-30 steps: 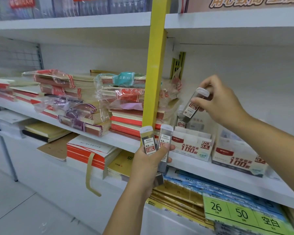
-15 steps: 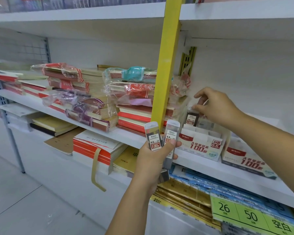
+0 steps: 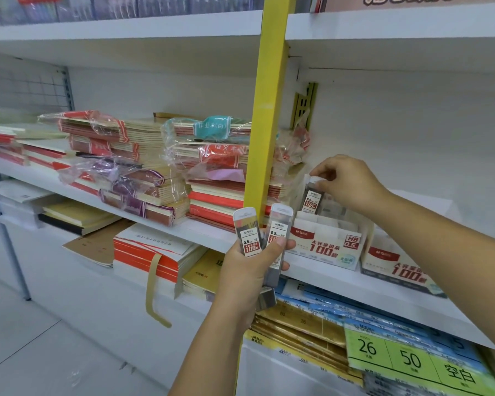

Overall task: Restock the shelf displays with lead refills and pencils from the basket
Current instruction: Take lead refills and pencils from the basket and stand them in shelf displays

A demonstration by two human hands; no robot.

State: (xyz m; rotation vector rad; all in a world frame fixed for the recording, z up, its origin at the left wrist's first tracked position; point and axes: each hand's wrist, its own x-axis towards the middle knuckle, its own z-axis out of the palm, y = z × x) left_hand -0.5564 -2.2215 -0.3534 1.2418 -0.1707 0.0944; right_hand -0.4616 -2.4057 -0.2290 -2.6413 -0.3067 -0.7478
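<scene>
Right grip [image 3: 346,181] pinches the cap of a lead refill case [image 3: 312,200], centre-right of frame, upright at the display box's [image 3: 326,247] back-left slot. We push it straight down, label forward, then let go. Left grip [image 3: 249,272] clasps the spare cases [image 3: 247,235], lower centre.

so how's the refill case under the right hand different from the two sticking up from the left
The single case stands in the display box; the pair is held out in front of it. The right hand pinches the single case's top; the left hand grips the pair low down. All share a red 0.5 label.
</scene>
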